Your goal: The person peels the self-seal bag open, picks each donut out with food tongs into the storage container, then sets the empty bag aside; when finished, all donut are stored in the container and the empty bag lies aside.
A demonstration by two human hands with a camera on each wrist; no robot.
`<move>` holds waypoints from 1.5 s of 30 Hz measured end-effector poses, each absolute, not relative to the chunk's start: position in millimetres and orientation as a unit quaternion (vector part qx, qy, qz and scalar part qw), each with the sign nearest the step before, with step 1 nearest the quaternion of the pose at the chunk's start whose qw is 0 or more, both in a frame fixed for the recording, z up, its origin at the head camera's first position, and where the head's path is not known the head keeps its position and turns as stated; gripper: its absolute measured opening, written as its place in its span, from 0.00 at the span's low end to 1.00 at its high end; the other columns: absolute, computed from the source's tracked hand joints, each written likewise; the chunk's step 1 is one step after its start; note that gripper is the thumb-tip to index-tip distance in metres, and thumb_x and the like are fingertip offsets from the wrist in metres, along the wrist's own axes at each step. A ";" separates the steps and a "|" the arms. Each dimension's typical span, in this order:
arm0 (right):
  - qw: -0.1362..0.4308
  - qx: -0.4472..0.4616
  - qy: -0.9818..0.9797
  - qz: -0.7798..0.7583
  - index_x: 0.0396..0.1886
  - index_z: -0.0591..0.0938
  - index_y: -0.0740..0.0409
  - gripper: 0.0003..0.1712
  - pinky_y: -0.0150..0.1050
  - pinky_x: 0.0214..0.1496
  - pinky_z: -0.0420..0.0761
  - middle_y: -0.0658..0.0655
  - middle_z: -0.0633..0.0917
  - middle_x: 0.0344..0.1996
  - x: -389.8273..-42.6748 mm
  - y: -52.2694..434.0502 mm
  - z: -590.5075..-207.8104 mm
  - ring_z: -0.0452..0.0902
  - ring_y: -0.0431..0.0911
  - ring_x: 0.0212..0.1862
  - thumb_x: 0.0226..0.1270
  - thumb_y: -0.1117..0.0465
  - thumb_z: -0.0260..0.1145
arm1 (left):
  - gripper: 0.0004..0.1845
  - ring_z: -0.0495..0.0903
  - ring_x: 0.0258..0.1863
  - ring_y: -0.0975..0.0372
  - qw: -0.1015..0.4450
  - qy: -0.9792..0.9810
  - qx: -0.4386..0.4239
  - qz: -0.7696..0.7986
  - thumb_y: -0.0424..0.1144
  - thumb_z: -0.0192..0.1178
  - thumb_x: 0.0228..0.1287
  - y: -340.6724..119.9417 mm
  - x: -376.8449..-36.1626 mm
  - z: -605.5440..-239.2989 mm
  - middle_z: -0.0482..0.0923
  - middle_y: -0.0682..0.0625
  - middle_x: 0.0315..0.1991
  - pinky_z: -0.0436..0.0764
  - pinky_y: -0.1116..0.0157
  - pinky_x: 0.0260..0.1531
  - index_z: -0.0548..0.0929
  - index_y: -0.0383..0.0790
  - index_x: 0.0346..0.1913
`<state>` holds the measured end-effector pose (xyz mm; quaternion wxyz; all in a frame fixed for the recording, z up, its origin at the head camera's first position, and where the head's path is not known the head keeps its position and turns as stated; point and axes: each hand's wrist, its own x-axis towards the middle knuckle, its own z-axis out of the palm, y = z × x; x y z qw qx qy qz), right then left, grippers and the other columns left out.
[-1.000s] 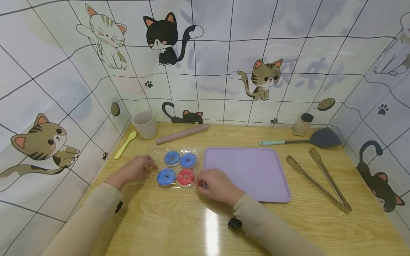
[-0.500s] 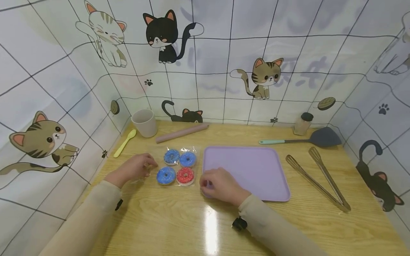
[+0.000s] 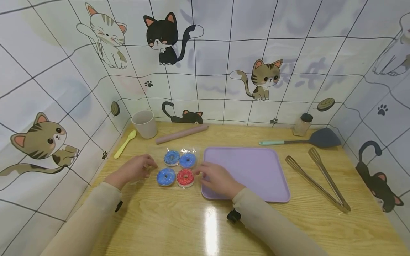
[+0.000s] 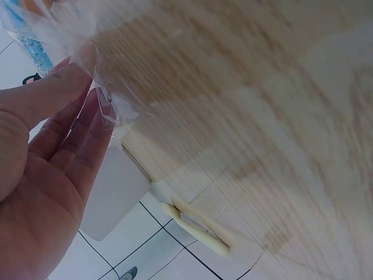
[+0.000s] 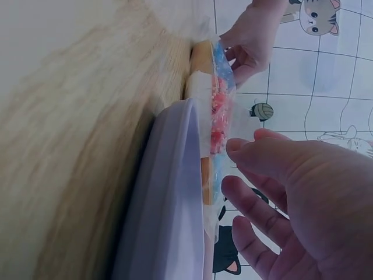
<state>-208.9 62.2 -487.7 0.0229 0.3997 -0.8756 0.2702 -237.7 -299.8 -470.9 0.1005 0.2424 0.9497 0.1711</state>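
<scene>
Here the left hand [image 3: 132, 170] sits at the left edge of a clear plastic bag [image 3: 175, 166] of four doughnuts, its fingers [image 4: 70, 99] pinching a corner of the film. The bag lies flat on the wooden table [image 3: 179, 227], just left of the purple tray [image 3: 253, 170]. The right hand [image 3: 217, 179] reaches over the tray's near-left corner, fingertips right at the bag's right edge beside the red doughnut [image 3: 185, 177]; in the right wrist view the fingers [image 5: 262, 157] look loose and spread, probably not quite gripping the film, though the contact is hard to make out. Three blue doughnuts [image 3: 166, 176] fill the rest of the pack. Further back stand a beige cup [image 3: 145, 123], a yellow spoon [image 3: 125, 144] and a pink rolling pin [image 3: 182, 134]; right of the tray lie metal tongs [image 3: 317, 179], a spatula [image 3: 304, 139] and a small jar [image 3: 303, 124].
</scene>
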 end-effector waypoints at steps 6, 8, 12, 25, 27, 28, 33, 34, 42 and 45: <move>0.007 0.402 -0.872 0.278 0.50 0.88 0.47 0.15 0.36 0.50 0.85 0.46 0.86 0.52 -213.0 56.4 -485.9 0.86 0.42 0.44 0.66 0.65 0.74 | 0.20 0.83 0.52 0.46 0.098 0.951 0.243 0.166 0.23 0.74 0.53 -300.2 -238.7 -472.0 0.83 0.43 0.50 0.83 0.46 0.54 0.89 0.38 0.51; 0.012 0.406 -0.872 0.275 0.46 0.88 0.48 0.12 0.37 0.50 0.85 0.47 0.86 0.51 -213.4 55.6 -485.9 0.86 0.42 0.43 0.66 0.64 0.74 | 0.21 0.83 0.52 0.46 0.099 0.951 0.241 0.166 0.23 0.74 0.54 -300.2 -238.7 -472.2 0.83 0.44 0.51 0.83 0.46 0.54 0.89 0.39 0.51; 0.022 0.410 -0.872 0.266 0.41 0.88 0.47 0.07 0.36 0.49 0.85 0.47 0.87 0.49 -213.9 55.8 -486.8 0.86 0.41 0.43 0.65 0.62 0.75 | 0.21 0.83 0.54 0.46 0.106 0.952 0.235 0.166 0.23 0.74 0.54 -300.5 -239.1 -471.9 0.83 0.44 0.52 0.82 0.46 0.55 0.89 0.39 0.52; 0.023 0.379 -0.889 0.256 0.39 0.88 0.44 0.04 0.33 0.46 0.83 0.41 0.86 0.40 -212.3 66.2 -492.1 0.82 0.37 0.40 0.67 0.58 0.74 | 0.21 0.82 0.55 0.44 0.104 0.953 0.236 0.161 0.23 0.74 0.55 -302.4 -238.4 -472.5 0.83 0.43 0.53 0.83 0.46 0.54 0.89 0.39 0.53; 0.030 0.380 -0.889 0.253 0.39 0.88 0.44 0.03 0.33 0.45 0.82 0.40 0.85 0.39 -212.1 67.9 -492.6 0.82 0.37 0.40 0.68 0.57 0.74 | 0.22 0.82 0.54 0.44 0.105 0.952 0.236 0.164 0.23 0.74 0.54 -302.6 -238.9 -472.6 0.83 0.43 0.53 0.83 0.45 0.55 0.89 0.39 0.53; 0.032 0.381 -0.889 0.253 0.38 0.88 0.44 0.03 0.33 0.45 0.82 0.40 0.85 0.39 -211.6 68.7 -492.5 0.82 0.37 0.39 0.67 0.57 0.74 | 0.22 0.82 0.54 0.44 0.105 0.952 0.237 0.166 0.23 0.74 0.54 -302.6 -239.2 -472.6 0.83 0.43 0.53 0.83 0.45 0.54 0.89 0.39 0.53; 0.033 0.375 -0.891 0.253 0.37 0.88 0.42 0.04 0.32 0.44 0.82 0.40 0.85 0.38 -209.3 73.1 -493.6 0.81 0.37 0.39 0.66 0.57 0.75 | 0.22 0.82 0.54 0.45 0.108 0.950 0.235 0.175 0.22 0.73 0.53 -304.3 -240.4 -473.5 0.83 0.43 0.52 0.82 0.45 0.55 0.89 0.38 0.52; 0.031 0.372 -0.892 0.253 0.37 0.88 0.41 0.04 0.31 0.44 0.82 0.39 0.85 0.38 -208.9 73.9 -494.0 0.81 0.37 0.39 0.66 0.57 0.75 | 0.22 0.82 0.54 0.45 0.109 0.950 0.232 0.178 0.21 0.72 0.53 -304.6 -240.6 -473.5 0.83 0.43 0.52 0.82 0.46 0.55 0.89 0.38 0.52; 0.027 0.359 -0.897 0.255 0.37 0.89 0.41 0.03 0.30 0.42 0.81 0.39 0.86 0.38 -205.3 79.7 -495.2 0.81 0.37 0.38 0.66 0.56 0.75 | 0.22 0.82 0.55 0.46 0.120 0.951 0.219 0.183 0.22 0.71 0.54 -303.0 -241.8 -470.6 0.83 0.45 0.53 0.82 0.46 0.56 0.89 0.41 0.53; 0.022 0.355 -0.898 0.259 0.37 0.89 0.41 0.03 0.29 0.41 0.80 0.39 0.86 0.38 -204.2 81.4 -494.9 0.81 0.37 0.38 0.66 0.55 0.76 | 0.22 0.82 0.55 0.46 0.121 0.950 0.222 0.181 0.22 0.72 0.54 -303.0 -242.0 -471.0 0.83 0.44 0.53 0.82 0.46 0.56 0.89 0.40 0.53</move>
